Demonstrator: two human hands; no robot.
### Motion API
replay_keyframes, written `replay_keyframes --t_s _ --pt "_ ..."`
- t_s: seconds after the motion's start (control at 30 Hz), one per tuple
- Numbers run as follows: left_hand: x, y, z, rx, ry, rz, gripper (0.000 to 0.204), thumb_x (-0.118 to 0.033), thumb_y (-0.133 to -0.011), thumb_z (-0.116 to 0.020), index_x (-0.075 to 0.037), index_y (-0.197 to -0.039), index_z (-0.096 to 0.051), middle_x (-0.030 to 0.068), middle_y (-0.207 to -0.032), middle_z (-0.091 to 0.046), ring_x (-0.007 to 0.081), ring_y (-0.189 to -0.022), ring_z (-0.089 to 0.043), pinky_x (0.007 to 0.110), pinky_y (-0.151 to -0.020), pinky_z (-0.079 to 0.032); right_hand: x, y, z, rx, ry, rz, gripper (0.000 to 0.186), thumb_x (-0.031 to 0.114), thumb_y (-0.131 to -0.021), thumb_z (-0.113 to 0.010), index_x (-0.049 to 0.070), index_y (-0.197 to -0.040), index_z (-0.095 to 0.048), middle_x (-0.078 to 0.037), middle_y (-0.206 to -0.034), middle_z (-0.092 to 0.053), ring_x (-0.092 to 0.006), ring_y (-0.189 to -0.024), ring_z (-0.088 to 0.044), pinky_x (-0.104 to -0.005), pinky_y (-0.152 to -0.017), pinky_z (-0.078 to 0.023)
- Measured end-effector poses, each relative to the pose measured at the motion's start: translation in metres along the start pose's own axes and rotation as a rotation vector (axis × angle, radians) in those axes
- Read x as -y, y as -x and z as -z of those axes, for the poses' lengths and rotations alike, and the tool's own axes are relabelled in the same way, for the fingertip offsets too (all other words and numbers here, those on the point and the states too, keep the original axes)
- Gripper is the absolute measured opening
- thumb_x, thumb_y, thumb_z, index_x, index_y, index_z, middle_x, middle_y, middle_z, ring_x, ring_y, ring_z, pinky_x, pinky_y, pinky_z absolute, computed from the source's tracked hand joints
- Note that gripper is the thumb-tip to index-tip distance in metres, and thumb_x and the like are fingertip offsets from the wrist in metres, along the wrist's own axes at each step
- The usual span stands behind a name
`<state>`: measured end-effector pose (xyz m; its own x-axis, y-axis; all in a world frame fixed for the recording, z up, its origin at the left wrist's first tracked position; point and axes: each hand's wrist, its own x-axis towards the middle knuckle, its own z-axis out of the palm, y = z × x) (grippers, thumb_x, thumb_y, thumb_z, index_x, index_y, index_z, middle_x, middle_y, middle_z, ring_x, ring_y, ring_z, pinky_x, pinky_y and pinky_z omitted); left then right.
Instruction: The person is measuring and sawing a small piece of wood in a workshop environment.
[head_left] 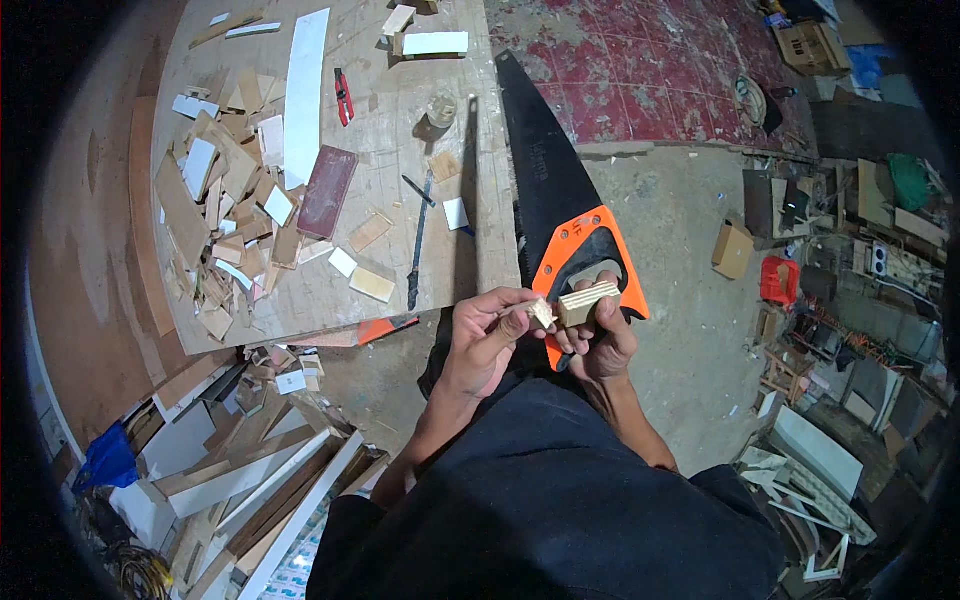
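Note:
In front of my body, my left hand (482, 340) pinches a small light wood offcut (541, 313) between thumb and fingers. Close beside it, my right hand (612, 348) grips a plywood block (587, 303) whose striped layers face up. A hand saw (545, 150) with a black blade and orange handle lies along the table's right edge. Its handle sits behind the block and my right fingers, and I cannot tell what supports it. The two pieces of wood are close together; whether they touch is hard to tell.
The wooden worktable (390, 250) bears a heap of offcuts (225, 190), a long white strip (305, 100), a dark red block (328, 192), a red-handled tool (344, 97) and a jar (441, 110). Stacked boards (250, 490) stand lower left. A red crate (779, 280) and scrap line the right.

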<state>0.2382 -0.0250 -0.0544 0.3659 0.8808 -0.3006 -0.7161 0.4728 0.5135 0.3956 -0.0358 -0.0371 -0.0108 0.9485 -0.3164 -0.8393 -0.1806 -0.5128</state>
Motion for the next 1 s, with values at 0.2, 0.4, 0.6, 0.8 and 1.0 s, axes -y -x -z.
replay_keyframes --t_s 0.2,0.4,0.6,0.8,1.0 --pt "0.007 0.006 0.006 -0.068 -0.069 -0.079 0.029 -0.018 -0.097 -0.066 0.004 -0.115 -0.065 0.0133 -0.104 -0.07 0.0166 -0.092 -0.067 0.03 -0.081 -0.053 -0.009 0.006 -0.006 -0.085 0.128 0.028 0.026 0.027 -0.098 -0.061 0.01 -0.09 -0.044 0.0 -0.065 -0.043 -0.0078 -0.046 -0.042 -0.0243 -0.043 -0.038" --pt "-0.026 0.019 0.08 -0.449 -0.296 -0.206 0.026 -0.021 -0.102 -0.058 0.003 -0.11 -0.064 0.0131 -0.096 -0.07 0.0184 -0.086 -0.067 0.028 -0.072 -0.052 0.029 -0.002 0.007 -0.154 0.468 0.406 0.033 0.037 -0.1 -0.055 0.01 -0.082 -0.049 0.003 -0.059 -0.041 -0.0094 -0.045 -0.042 -0.0281 -0.046 -0.039" --pt "-0.04 0.008 0.054 -0.277 -0.314 -0.044 0.025 -0.024 -0.102 -0.056 0.0 -0.112 -0.06 0.0106 -0.091 -0.069 0.0153 -0.074 -0.065 0.024 -0.063 -0.048 0.03 -0.003 0.005 -0.343 0.422 0.381 0.034 0.038 -0.1 -0.058 0.008 -0.086 -0.052 0.003 -0.057 -0.041 -0.0087 -0.041 -0.041 -0.0269 -0.041 -0.039" --pt "-0.021 -0.015 0.056 -0.181 -0.409 0.143 0.024 -0.026 -0.101 -0.058 -0.006 -0.114 -0.058 0.006 -0.091 -0.066 0.0101 -0.065 -0.06 0.022 -0.054 -0.044 0.017 -0.003 0.021 -0.286 0.434 0.18 0.035 0.041 -0.103 -0.053 0.007 -0.091 -0.053 0.006 -0.056 -0.036 -0.0054 -0.04 -0.036 -0.0245 -0.038 -0.034" --pt "0.075 -0.076 0.166 -0.342 -1.408 0.089 0.028 -0.032 -0.093 -0.067 -0.005 -0.102 -0.065 0.0173 -0.096 -0.071 0.0312 -0.085 -0.07 0.041 -0.074 -0.053 0.018 -0.021 0.047 -0.278 0.332 0.056 0.032 0.039 -0.102 -0.056 0.009 -0.092 -0.052 0.006 -0.057 -0.037 -0.0056 -0.04 -0.038 -0.024 -0.038 -0.035"
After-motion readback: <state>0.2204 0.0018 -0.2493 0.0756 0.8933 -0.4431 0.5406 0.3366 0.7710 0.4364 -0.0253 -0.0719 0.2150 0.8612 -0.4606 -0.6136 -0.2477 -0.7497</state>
